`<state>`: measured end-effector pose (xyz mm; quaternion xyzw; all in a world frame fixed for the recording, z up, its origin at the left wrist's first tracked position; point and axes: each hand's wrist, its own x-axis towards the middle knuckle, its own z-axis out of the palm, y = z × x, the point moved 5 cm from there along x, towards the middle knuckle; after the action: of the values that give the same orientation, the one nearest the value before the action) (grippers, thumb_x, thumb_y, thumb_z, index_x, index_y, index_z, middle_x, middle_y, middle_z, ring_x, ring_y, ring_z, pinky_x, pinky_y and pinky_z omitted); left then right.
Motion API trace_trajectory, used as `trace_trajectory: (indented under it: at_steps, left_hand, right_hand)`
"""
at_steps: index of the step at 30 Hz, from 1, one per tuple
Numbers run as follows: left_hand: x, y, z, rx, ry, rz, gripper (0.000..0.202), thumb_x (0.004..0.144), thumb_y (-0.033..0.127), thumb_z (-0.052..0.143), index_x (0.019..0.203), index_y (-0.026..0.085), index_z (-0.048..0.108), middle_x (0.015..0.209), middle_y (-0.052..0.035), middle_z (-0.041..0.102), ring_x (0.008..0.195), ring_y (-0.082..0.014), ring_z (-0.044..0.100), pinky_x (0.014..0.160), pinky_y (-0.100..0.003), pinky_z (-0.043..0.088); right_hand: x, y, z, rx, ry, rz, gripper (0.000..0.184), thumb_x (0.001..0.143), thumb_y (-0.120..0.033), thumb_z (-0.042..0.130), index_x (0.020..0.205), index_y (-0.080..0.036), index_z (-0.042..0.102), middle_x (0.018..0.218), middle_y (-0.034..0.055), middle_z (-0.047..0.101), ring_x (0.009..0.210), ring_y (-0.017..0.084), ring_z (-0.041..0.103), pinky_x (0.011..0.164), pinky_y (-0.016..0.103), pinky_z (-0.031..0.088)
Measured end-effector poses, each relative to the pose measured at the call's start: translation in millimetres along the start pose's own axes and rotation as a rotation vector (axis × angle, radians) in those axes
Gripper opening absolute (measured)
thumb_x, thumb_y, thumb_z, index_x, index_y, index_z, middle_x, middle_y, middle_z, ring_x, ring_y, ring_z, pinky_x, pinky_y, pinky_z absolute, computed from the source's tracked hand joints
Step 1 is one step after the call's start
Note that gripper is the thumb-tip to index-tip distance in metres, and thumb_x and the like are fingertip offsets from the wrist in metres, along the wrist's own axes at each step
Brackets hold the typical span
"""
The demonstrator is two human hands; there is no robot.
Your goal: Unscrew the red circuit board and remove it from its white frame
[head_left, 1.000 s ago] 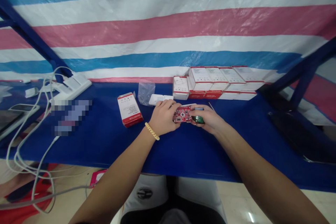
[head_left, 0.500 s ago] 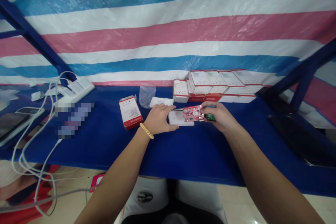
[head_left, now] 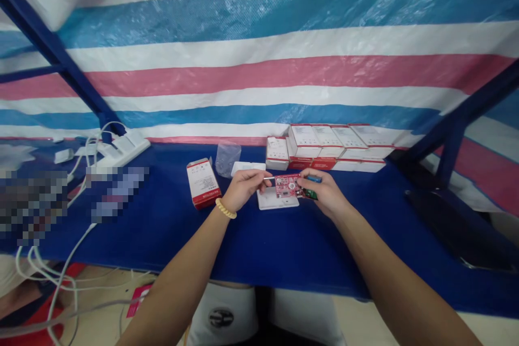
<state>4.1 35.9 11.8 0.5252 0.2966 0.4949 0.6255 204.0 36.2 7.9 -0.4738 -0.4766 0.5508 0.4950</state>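
Pinched in the right hand (head_left: 324,194), a red circuit board (head_left: 287,186) is held above a white casing (head_left: 279,200).
A thin metal tool (head_left: 269,178) is gripped by the left hand (head_left: 243,188) at the board's left edge.

1. Blue tabletop (head_left: 284,248) in front of a red, white and blue striped tarp (head_left: 259,65)
2. Red and white box (head_left: 203,183) lying left of centre
3. Row of stacked white boxes (head_left: 336,143) along the back
4. Clear plastic bag (head_left: 227,157) beside them
5. White power strip (head_left: 121,151) with cables, far left
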Motion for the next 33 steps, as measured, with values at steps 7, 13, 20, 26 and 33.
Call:
trace_trajectory:
  at_steps: [7,13,20,26,33]
  left_hand:
    - [-1.6,-6.0,9.6,-0.304,-0.143,-0.1,0.039,0.067,0.041,0.085,0.091,0.013,0.072,0.074,-0.0061,0.069,0.057,-0.0106,0.061,0.057,-0.023,0.045]
    - [4.6,-15.9,8.3,-0.282,-0.053,-0.119,0.045,0.058,0.044,0.089,0.081,0.014,0.067,0.066,-0.0026,0.066,0.05,-0.0089,0.054,0.05,-0.022,0.039]
    - [6.2,-18.2,9.2,-0.222,0.024,-0.141,0.047,0.053,0.045,0.09,0.062,0.014,0.056,0.059,0.0002,0.063,0.046,-0.0061,0.049,0.048,-0.022,0.038]
    - [7.7,-6.2,0.7,-0.116,0.125,-0.015,0.034,0.062,0.04,0.085,0.075,0.014,0.067,0.067,-0.0014,0.067,0.055,-0.0081,0.056,0.055,-0.023,0.044]
    - [5.6,-4.2,1.9,0.233,0.073,-0.018,0.039,0.068,0.04,0.08,0.097,0.015,0.073,0.084,-0.0051,0.072,0.07,-0.0131,0.061,0.064,-0.025,0.048]
  right_hand:
    - [-4.8,-2.6,2.9,0.077,-0.015,0.042,0.037,0.051,-0.038,0.084,0.063,-0.019,0.055,0.058,-0.0036,0.053,0.056,0.011,0.049,0.057,0.028,0.039]
    - [-6.9,-2.1,5.7,0.116,-0.004,0.055,0.039,0.049,-0.038,0.085,0.061,-0.019,0.053,0.057,-0.0032,0.054,0.054,0.011,0.05,0.055,0.027,0.038]
    - [-6.4,0.6,7.8,0.042,0.014,0.019,0.037,0.052,-0.04,0.082,0.061,-0.02,0.053,0.057,-0.0031,0.053,0.055,0.01,0.047,0.054,0.027,0.036]
    - [-6.1,0.1,11.9,0.04,0.014,0.036,0.033,0.053,-0.038,0.079,0.062,-0.02,0.053,0.057,-0.0034,0.054,0.055,0.01,0.048,0.055,0.026,0.036]
    - [-3.9,2.6,15.1,-0.131,0.006,-0.076,0.027,0.058,-0.038,0.077,0.064,-0.018,0.06,0.062,-0.0027,0.057,0.059,0.01,0.049,0.061,0.027,0.037]
